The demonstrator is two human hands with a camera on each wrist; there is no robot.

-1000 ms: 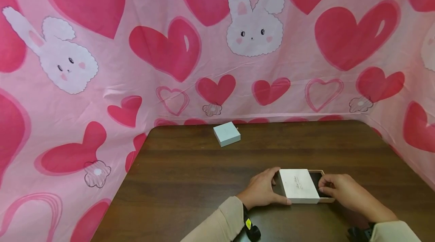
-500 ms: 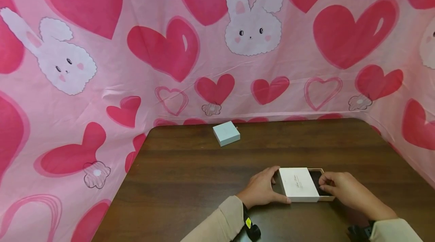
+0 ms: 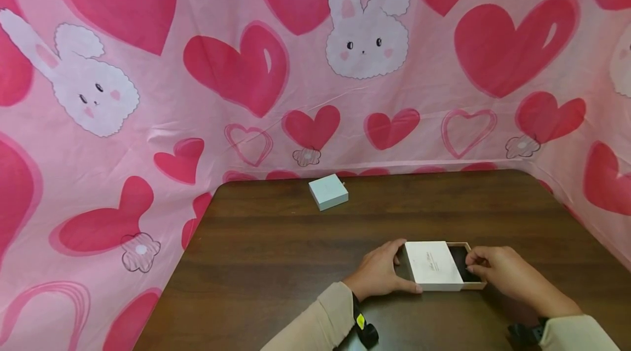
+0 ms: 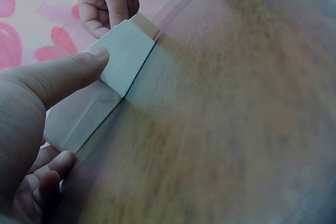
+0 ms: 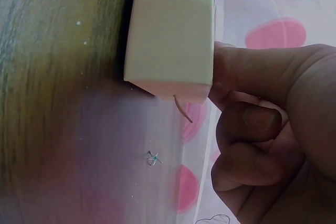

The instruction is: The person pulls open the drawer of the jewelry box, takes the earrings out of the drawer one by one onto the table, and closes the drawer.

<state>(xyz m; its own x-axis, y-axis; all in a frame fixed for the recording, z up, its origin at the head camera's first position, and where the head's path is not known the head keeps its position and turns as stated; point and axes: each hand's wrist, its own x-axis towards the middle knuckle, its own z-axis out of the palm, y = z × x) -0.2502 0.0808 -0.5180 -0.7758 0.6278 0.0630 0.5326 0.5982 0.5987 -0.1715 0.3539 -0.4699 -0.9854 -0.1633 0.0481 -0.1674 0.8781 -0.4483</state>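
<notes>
A white slide-out gift box (image 3: 435, 266) with fine lettering lies on the table, its drawer (image 3: 474, 286) pulled partway out to the right, showing a dark lining (image 3: 458, 259). My left hand (image 3: 379, 273) grips the sleeve's left end, thumb on the near side, fingers round the far side. My right hand (image 3: 505, 274) has thumb and forefinger brought together inside the drawer, the other fingers curled; I cannot tell what the fingertips pinch. In the right wrist view a brown ribbon tab (image 5: 182, 109) sticks out from the drawer's end. Beyond it lies a tiny star-shaped piece (image 5: 153, 158).
A second, pale blue-white box (image 3: 328, 192) sits closed near the table's far edge. Pink cloth (image 3: 276, 137) with hearts and rabbits hangs behind and beside the dark wooden table (image 3: 256, 263).
My right fingers have shifted slightly to the right along the dark lining. The box and my left hand keep their places, apart from a slight drift of the whole view.
</notes>
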